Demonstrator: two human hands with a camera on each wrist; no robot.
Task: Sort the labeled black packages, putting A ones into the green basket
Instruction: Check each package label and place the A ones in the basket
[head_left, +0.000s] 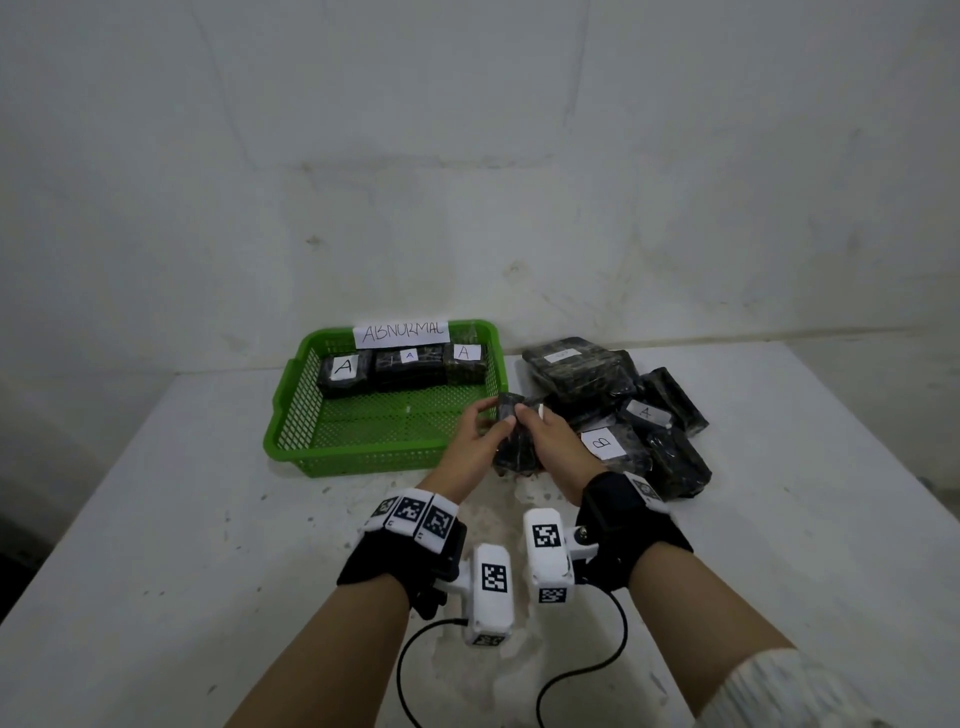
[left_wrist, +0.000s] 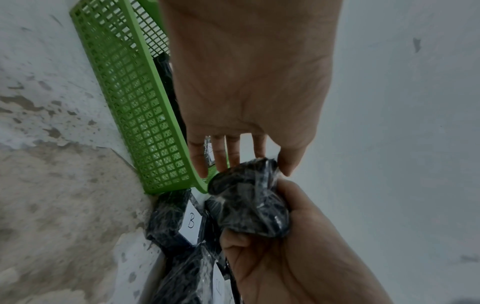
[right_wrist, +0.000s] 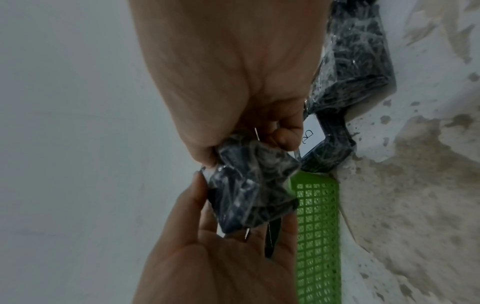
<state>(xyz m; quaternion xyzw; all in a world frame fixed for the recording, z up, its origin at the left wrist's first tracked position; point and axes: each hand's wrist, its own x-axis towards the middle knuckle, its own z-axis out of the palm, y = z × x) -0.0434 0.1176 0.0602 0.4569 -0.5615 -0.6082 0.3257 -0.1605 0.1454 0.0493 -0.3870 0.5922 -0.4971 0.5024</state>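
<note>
Both hands hold one crumpled black package (head_left: 511, 441) just above the table, beside the green basket's (head_left: 343, 462) near right corner. No label shows on it. My right hand (head_left: 537, 423) grips it with curled fingers, as the right wrist view shows of the right hand (right_wrist: 246, 144) and the package (right_wrist: 249, 185). My left hand (head_left: 485, 415) pinches its upper end, thumb in front and fingers behind; the left wrist view shows the left hand (left_wrist: 257, 158) on the package (left_wrist: 249, 203). Three packages marked A (head_left: 343, 369) (head_left: 410, 364) (head_left: 465, 361) lie along the basket's back wall.
A pile of black packages lies right of the basket, with one marked B (head_left: 605, 444) and one marked A (head_left: 647, 413) on top. A paper sign reading ABNORMAL (head_left: 402, 332) stands on the basket's far rim. The white table (head_left: 208, 519) ends at a wall behind.
</note>
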